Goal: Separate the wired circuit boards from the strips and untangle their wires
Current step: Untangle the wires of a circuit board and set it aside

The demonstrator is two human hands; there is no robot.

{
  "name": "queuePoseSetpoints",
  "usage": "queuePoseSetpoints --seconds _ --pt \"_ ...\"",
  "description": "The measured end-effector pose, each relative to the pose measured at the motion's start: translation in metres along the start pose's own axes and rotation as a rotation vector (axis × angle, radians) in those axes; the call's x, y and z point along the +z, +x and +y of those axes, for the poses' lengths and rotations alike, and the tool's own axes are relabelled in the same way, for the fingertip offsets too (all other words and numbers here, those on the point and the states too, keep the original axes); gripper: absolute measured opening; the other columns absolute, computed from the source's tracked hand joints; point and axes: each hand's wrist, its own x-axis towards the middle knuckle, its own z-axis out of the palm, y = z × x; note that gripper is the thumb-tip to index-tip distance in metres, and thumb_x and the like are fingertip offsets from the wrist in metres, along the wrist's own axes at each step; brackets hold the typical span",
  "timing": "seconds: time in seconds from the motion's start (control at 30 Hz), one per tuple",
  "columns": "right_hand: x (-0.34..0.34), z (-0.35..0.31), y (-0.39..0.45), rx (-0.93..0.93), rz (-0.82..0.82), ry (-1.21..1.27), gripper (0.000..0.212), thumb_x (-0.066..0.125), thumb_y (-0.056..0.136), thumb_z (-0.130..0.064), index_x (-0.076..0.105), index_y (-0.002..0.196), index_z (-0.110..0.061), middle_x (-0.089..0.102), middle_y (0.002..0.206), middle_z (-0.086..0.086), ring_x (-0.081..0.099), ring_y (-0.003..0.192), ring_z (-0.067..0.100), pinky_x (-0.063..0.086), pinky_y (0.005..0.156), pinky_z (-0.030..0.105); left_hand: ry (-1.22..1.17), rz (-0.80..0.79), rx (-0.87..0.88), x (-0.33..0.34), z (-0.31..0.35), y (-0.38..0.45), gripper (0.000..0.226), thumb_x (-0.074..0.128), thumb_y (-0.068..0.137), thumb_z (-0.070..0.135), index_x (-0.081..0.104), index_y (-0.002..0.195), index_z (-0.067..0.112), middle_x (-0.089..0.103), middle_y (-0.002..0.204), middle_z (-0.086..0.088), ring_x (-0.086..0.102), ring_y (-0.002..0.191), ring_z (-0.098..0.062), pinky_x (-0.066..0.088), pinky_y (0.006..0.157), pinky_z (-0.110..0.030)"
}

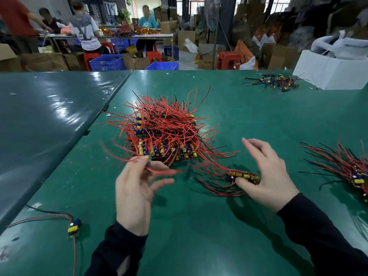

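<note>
Here the strip (244,176) lies crosswise; right hand (266,176) pinches it.

One head-worn wide-angle camera looks forward and down, close over the green worktop (258,120), the workshop filling the upper frame.

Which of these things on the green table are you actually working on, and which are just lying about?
Part of the job:
big wire pile
strip of boards
finished bundle
single board

Just lying about:
white box
wire scraps
</note>
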Motion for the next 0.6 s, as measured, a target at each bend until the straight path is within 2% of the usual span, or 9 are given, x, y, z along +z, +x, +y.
queuePoseSetpoints --seconds 0.07,0.13,0.17,0.23,0.33,0.43,0.53,0.6 --pt "0.001 -0.013 -0.002 -0.115 0.164 0.246 0.053 0.064 0.070 -0.020 0.060 0.123 -0.015 0.054 0.121 0.000 0.050 0.116 0.012 0.035 0.101 0.025 0.073 -0.203 -0.150 0.005 -0.004 -0.007 0.010 0.053 0.078 0.014 0.049 0.082 0.006 0.063 0.063 -0.015 0.065 0.054 -0.026 0.054 0.047 -0.030" --pt "0.004 -0.026 -0.008 -0.144 0.207 0.505 0.029 0.062 0.077 -0.011 0.068 0.105 -0.015 0.065 0.103 0.000 0.062 0.097 0.013 0.046 0.088 0.026 0.195 -0.372 -0.247 0.008 -0.012 -0.013 0.019 0.060 0.074 -0.001 0.046 0.085 0.005 0.061 0.059 -0.012 0.062 0.048 -0.026 0.053 0.045 -0.029" --pt "0.006 -0.032 -0.012 -0.118 0.153 0.649 0.023 0.061 0.079 -0.012 0.068 0.101 -0.017 0.068 0.096 -0.001 0.065 0.089 0.015 0.050 0.081 0.029 0.295 -0.433 -0.249 0.007 -0.016 -0.015 0.025 0.063 0.072 -0.009 0.047 0.084 0.006 0.059 0.058 -0.008 0.060 0.047 -0.025 0.052 0.045 -0.029" --pt "0.012 -0.043 -0.019 -0.075 -0.029 0.835 0.024 0.066 0.079 -0.019 0.068 0.103 -0.018 0.070 0.092 0.002 0.066 0.082 0.019 0.054 0.075 0.035 0.554 -0.518 -0.162 0.004 -0.023 -0.018 0.017 0.065 0.070 0.003 0.055 0.080 0.011 0.056 0.060 -0.002 0.054 0.050 -0.020 0.049 0.050 -0.034" --pt "0.024 -0.050 -0.027 -0.132 -0.268 0.792 0.039 0.078 0.070 -0.029 0.067 0.107 -0.021 0.066 0.095 -0.002 0.063 0.080 0.015 0.054 0.070 0.033 0.792 -0.632 -0.062 0.000 -0.027 -0.021 0.016 0.066 0.066 0.022 0.062 0.078 0.013 0.056 0.064 0.000 0.048 0.057 -0.013 0.043 0.055 -0.032" --pt "0.030 -0.048 -0.027 -0.170 -0.206 0.688 0.020 0.078 0.072 -0.019 0.072 0.091 -0.021 0.067 0.088 -0.003 0.063 0.079 0.009 0.052 0.069 0.025 0.906 -0.655 -0.002 0.000 -0.028 -0.021 0.020 0.059 0.064 0.020 0.061 0.083 0.015 0.050 0.061 0.007 0.041 0.054 -0.008 0.037 0.053 -0.026" --pt "0.030 -0.047 -0.024 -0.067 -0.197 0.808 0.013 0.077 0.075 -0.003 0.071 0.076 -0.015 0.071 0.078 0.002 0.065 0.072 0.013 0.052 0.072 0.028 0.918 -0.612 0.046 0.000 -0.026 -0.018 0.028 0.058 0.065 0.013 0.053 0.091 0.021 0.050 0.056 0.006 0.037 0.049 -0.009 0.033 0.048 -0.020" --pt "0.031 -0.048 -0.022 0.020 -0.203 0.923 0.013 0.074 0.076 0.001 0.067 0.073 -0.010 0.070 0.074 0.003 0.063 0.067 0.013 0.052 0.066 0.026 0.849 -0.548 0.021 0.000 -0.022 -0.015 0.027 0.059 0.066 0.012 0.055 0.091 0.022 0.055 0.059 0.003 0.041 0.052 -0.015 0.035 0.048 -0.024"
